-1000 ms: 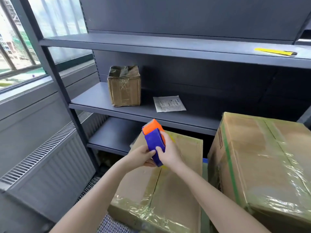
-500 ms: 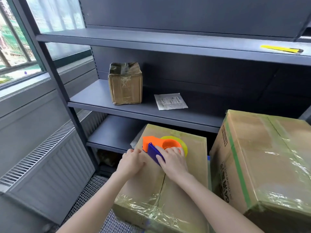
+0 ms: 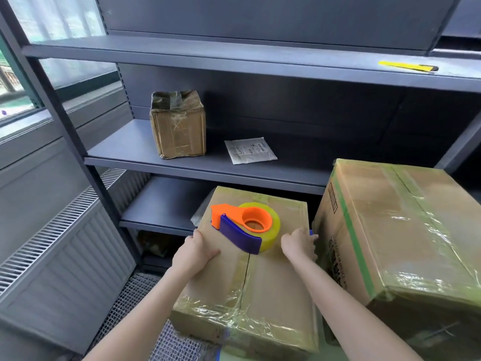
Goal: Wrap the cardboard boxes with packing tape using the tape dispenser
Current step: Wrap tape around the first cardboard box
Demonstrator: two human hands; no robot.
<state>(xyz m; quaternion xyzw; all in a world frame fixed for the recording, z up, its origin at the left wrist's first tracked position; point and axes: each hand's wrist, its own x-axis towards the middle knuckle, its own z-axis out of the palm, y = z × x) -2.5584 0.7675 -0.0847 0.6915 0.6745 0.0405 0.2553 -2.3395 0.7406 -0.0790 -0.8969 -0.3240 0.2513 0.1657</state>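
A cardboard box (image 3: pixel 260 282) with clear tape over its edges stands low in front of me. On its top lies the orange and purple tape dispenser (image 3: pixel 234 226) with a yellowish tape roll (image 3: pixel 273 233), and no hand touches it. My left hand (image 3: pixel 195 252) grips the box's left edge, thumb on the top face. My right hand (image 3: pixel 299 246) holds the right edge, fingers curled down into the gap beside a larger taped box (image 3: pixel 403 230).
A dark metal shelf unit (image 3: pixel 208 165) stands behind, carrying a small taped box (image 3: pixel 178 126) and a white paper packet (image 3: pixel 250 151). A yellow utility knife (image 3: pixel 407 66) lies on the upper shelf. A radiator (image 3: pixel 65 243) runs along the left wall, under a window.
Both hands held the dispenser above the box, then lowered it onto the top. They have let go and moved apart to the box's left and right edges.
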